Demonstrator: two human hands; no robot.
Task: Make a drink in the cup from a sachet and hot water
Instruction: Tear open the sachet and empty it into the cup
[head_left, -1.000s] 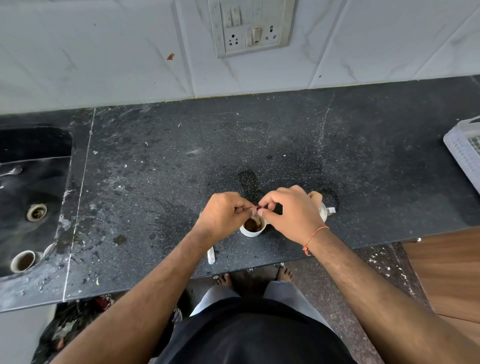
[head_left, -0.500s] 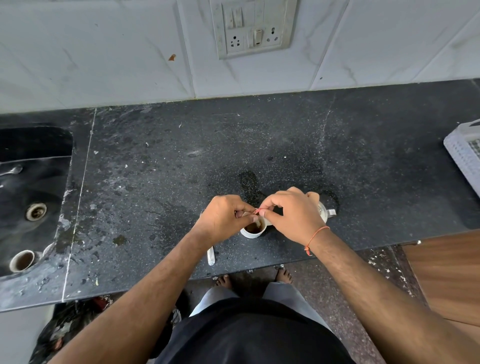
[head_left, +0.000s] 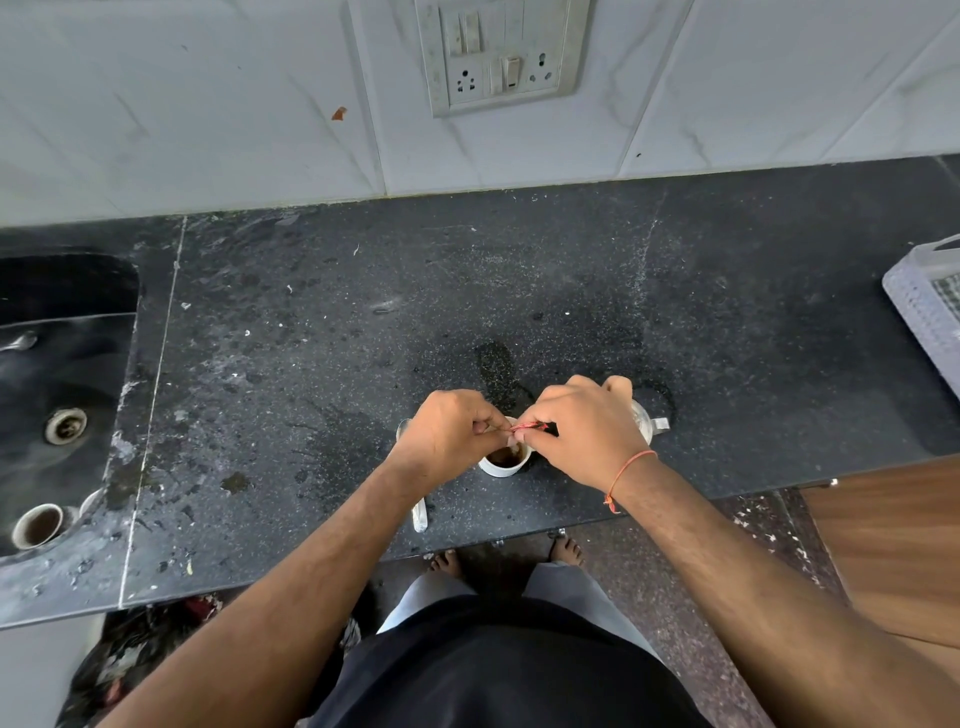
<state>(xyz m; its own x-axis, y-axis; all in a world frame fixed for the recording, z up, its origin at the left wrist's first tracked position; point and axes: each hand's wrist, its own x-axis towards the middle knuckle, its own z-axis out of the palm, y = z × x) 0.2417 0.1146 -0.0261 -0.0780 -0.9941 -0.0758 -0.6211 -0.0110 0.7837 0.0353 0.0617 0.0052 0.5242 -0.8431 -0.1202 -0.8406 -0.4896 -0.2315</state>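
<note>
Sitting at the far left of the frame is a dark sink (head_left: 62, 395), with a small brown-stained cup (head_left: 37, 526) lying at its lower left edge. Moving right along the black speckled counter (head_left: 322, 332), a spoon (head_left: 418, 514) is lying under your left forearm, its handle end showing near the counter's front edge. Just past it, at lower centre, your left hand (head_left: 447, 434) is curling its fingers and pinching one end of a small red sachet (head_left: 529, 427), and your right hand (head_left: 587, 434), wearing an orange thread at the wrist, is pinching the other end. You are holding the sachet directly above a white cup (head_left: 503, 461) that is standing on the counter with brown liquid showing inside. Peeking out beyond your right hand is a metal vessel (head_left: 649, 422), mostly hidden. High in the upper centre, a switch and socket plate (head_left: 498, 54) is sitting on the white tiled wall. At the right edge, a white plastic basket (head_left: 922, 306) is resting on the counter.
</note>
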